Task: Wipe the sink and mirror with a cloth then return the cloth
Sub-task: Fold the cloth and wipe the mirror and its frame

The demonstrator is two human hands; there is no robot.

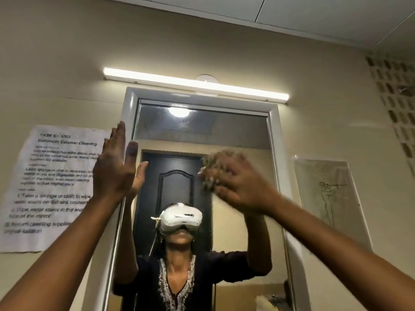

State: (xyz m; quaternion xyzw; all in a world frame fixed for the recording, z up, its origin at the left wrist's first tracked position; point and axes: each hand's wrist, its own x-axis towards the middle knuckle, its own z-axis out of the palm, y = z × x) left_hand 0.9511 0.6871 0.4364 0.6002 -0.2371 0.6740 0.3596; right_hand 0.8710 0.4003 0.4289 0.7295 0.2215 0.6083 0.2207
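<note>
A tall mirror (pixel 235 135) in a white frame fills the middle of the wall. My right hand (pixel 238 187) is raised against the glass, blurred by motion, pressing a crumpled brownish cloth (pixel 221 160) onto it at mid height. My left hand (pixel 114 164) is held up flat with fingers straight and apart, holding nothing, at the mirror frame's left edge. The mirror reflects a person with a white headset and both raised arms. The sink is out of view.
A lit tube lamp (pixel 195 85) runs above the mirror. A printed task sheet (pixel 51 187) hangs on the wall to the left, a line drawing (pixel 330 194) to the right. A patterned vent block (pixel 397 104) sits at upper right.
</note>
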